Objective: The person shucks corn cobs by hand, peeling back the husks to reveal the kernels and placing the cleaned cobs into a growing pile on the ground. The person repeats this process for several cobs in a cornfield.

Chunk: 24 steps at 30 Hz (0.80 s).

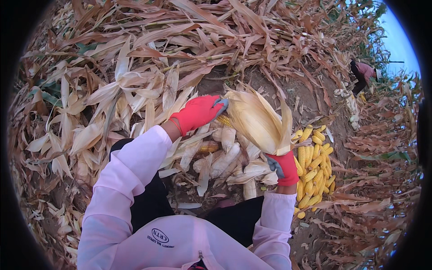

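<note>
Corn ear (pixel 258 121) held between both hands, husked cobs (pixel 315 166) just beside.

Pale pink jacket with long sleeves, small dark oval chest logo, zipper pull, hands (pixel 198 112) in red gloves with grey fingertips, dark trousers

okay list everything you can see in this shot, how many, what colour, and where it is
Ear of corn in husk: one, pale yellow husk, a few yellow kernels showing at its left end, held between both hands at centre.
Pile of husked cobs: too many to count, bright yellow, on the soil to the right.
Loose husks: a heap, cream, on the ground under the hands, one partly husked cob among them.
Dry corn stalks and leaves: a thick mat, tan and brown, across the top and left.
Another person: one, bent over, pink top, far upper right.
Left hand: red glove, gripping the ear's left end.
Right hand: red glove, holding the ear's lower right.
</note>
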### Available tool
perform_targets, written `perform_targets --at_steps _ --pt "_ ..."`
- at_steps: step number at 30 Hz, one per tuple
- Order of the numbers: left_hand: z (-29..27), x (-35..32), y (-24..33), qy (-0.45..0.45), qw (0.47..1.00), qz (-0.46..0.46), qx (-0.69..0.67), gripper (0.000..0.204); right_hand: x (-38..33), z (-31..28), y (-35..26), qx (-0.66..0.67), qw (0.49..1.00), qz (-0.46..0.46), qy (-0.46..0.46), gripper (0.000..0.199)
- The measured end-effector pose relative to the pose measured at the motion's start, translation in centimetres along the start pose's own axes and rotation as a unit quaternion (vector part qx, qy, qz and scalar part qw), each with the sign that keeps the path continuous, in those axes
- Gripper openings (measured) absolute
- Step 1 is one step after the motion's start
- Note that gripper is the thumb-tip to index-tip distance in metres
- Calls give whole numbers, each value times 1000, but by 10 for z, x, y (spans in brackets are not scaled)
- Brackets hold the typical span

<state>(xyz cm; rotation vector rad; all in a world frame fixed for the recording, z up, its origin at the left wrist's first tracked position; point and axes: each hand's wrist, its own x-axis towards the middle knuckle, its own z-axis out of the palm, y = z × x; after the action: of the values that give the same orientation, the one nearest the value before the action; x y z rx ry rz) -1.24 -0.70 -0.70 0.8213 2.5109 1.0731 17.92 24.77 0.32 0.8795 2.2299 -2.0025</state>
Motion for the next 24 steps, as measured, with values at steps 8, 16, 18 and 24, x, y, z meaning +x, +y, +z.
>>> perform_targets --at_steps 8,16,18,24 --pt "63 -10 7 -267 918 163 -245 55 9 -10 14 465 834 -86 -284 11" --pt "73 1 22 -141 907 -88 -388 57 39 -4 1 534 835 -33 -127 25" --pt "63 0 26 -132 883 -128 -431 58 38 -11 1 544 826 -69 -127 25" --pt "41 -20 51 -174 914 2 -365 66 30 12 14 355 930 -97 5 31"
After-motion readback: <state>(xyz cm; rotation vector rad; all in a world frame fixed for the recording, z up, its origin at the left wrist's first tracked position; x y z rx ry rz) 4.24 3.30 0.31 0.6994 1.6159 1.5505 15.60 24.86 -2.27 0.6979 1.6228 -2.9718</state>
